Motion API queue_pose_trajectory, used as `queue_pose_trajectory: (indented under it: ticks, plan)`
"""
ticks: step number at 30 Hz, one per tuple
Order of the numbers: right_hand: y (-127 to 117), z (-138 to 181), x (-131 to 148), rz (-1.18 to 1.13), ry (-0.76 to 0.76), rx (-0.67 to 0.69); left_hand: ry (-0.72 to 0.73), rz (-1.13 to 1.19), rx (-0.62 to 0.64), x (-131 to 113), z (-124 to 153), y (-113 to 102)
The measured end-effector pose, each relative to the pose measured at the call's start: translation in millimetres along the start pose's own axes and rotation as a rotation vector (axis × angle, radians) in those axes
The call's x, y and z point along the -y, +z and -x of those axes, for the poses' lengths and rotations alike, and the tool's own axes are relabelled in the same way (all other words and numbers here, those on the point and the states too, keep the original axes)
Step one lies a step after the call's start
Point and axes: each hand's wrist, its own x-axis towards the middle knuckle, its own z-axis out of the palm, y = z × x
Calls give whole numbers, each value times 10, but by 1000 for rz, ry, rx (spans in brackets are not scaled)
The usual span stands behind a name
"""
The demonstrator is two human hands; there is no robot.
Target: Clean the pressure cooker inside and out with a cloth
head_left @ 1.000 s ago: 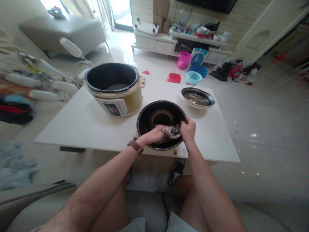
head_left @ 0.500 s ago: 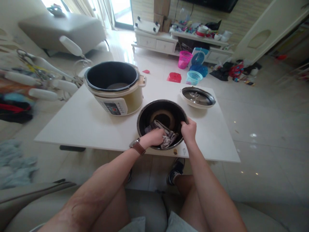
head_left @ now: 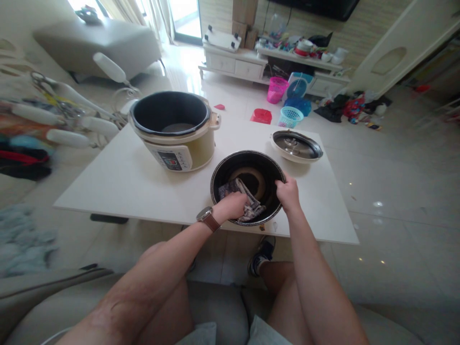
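Observation:
A dark inner pot (head_left: 247,160) is tilted toward me above the near edge of the white table. My right hand (head_left: 288,193) grips its right rim, thumb on the inside. Inside the pot, my left hand (head_left: 235,206) is closed on a patterned grey cloth (head_left: 255,211) that lies against the near inner wall; the fingertips are partly hidden. A pale ring marks the pot's bottom. To the left stands the cooker body (head_left: 199,151), open at the top with a control panel on its front. Its detached lid (head_left: 296,146) lies underside up at the right.
The white table (head_left: 118,189) carries these things. Beyond it on the floor are a red stool (head_left: 261,115), a blue basket (head_left: 291,116) and a pink basket (head_left: 276,89). A white rack with rounded arms (head_left: 109,67) stands close to the table's left side.
The pot has shifted slightly to the right with both hands. The cloth has moved a little toward the pot's left wall. Cooker body and lid stay in place on the table.

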Motion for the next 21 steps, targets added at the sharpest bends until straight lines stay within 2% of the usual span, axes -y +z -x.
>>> queue_pose_trajectory:
  ticks: [3, 6, 11, 14, 16, 19, 21]
  plan:
    - [36, 42, -14, -7, 32, -65, 14, 62, -43, 49, 8, 21]
    - [68, 69, -15, -19, 20, -100, 26, 275, -140, 79, -31, 39]
    - [173, 144, -14, -44, 32, -180, 24, 875, -521, 86, -218, 91]
    - [290, 239, 12, -77, 25, -261, -32, 1042, -634, 55, -284, 116]
    - [364, 300, 48, -87, 11, -298, 7, 987, -583, 25, -269, 115]
    - [418, 344, 115, -79, 5, -305, 102, 712, -344, -4, -191, 96]
    - [406, 333, 152, -58, 13, -291, 89, 513, -196, 7, -140, 83]
